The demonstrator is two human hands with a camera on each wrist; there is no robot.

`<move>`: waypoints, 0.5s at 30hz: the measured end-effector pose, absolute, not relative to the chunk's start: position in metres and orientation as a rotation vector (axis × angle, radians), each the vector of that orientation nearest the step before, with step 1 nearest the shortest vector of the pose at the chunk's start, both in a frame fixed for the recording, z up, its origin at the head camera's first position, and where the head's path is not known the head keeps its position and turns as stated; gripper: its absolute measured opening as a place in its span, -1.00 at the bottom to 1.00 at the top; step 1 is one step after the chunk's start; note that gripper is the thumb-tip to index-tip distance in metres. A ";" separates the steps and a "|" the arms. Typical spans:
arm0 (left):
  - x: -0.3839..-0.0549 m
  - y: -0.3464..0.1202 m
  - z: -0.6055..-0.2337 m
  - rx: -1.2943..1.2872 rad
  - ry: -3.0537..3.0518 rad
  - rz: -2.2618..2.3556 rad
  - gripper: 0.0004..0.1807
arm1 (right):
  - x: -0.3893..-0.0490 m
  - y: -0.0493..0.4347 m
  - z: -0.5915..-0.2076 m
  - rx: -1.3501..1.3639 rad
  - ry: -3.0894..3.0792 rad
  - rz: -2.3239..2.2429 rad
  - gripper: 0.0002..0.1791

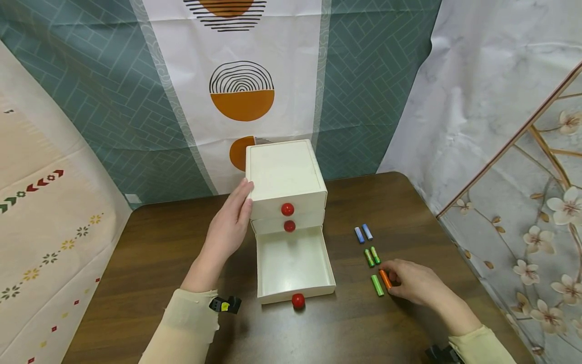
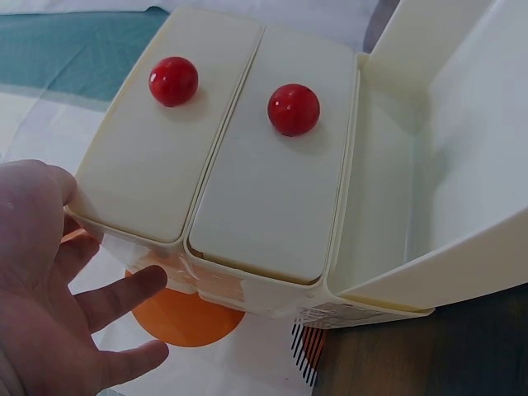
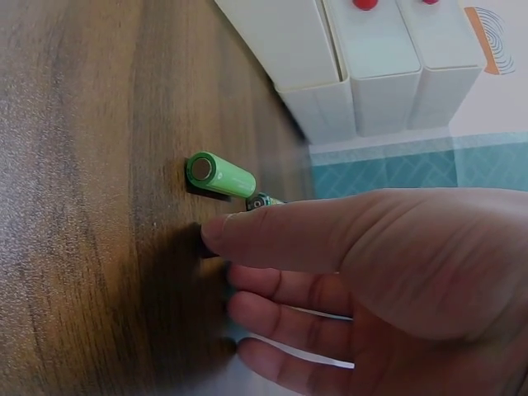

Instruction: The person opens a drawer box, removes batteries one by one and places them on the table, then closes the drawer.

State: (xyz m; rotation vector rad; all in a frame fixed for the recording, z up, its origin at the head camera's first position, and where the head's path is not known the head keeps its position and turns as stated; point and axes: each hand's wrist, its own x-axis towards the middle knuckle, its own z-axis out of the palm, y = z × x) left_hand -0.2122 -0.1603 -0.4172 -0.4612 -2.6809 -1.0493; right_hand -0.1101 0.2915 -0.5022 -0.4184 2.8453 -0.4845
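Observation:
A white drawer unit (image 1: 286, 169) with red knobs stands on the table, its bottom drawer (image 1: 295, 263) pulled out. My left hand (image 1: 229, 222) rests against the unit's left side with fingers fairly straight; the left wrist view also shows this hand (image 2: 74, 289) beside the two closed drawers. On the right, my right hand (image 1: 416, 283) pinches an orange battery (image 1: 385, 279) lying on the table, thumb at one end and a finger at the other. The thumb hides that battery in the right wrist view. A green battery (image 1: 377, 285) lies just left of it.
Two green patterned batteries (image 1: 372, 256) and two blue-and-white batteries (image 1: 364, 233) lie farther back on the wooden table (image 1: 173, 242). The pulled-out drawer's red knob (image 1: 298, 301) projects toward the front. A patterned cloth (image 1: 377, 65) hangs behind the table.

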 end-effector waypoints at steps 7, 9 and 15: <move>-0.212 -0.160 -0.415 -0.462 -2.690 -1.052 -0.42 | -0.110 0.291 -0.503 -0.402 2.847 -0.477 -0.44; -0.211 -0.160 -0.414 -0.461 -2.693 -1.055 -0.42 | -0.110 0.290 -0.502 -0.395 2.843 -0.471 -0.43; -0.210 -0.160 -0.412 -0.462 -2.699 -1.062 -0.42 | -0.110 0.290 -0.502 -0.392 2.835 -0.463 -0.43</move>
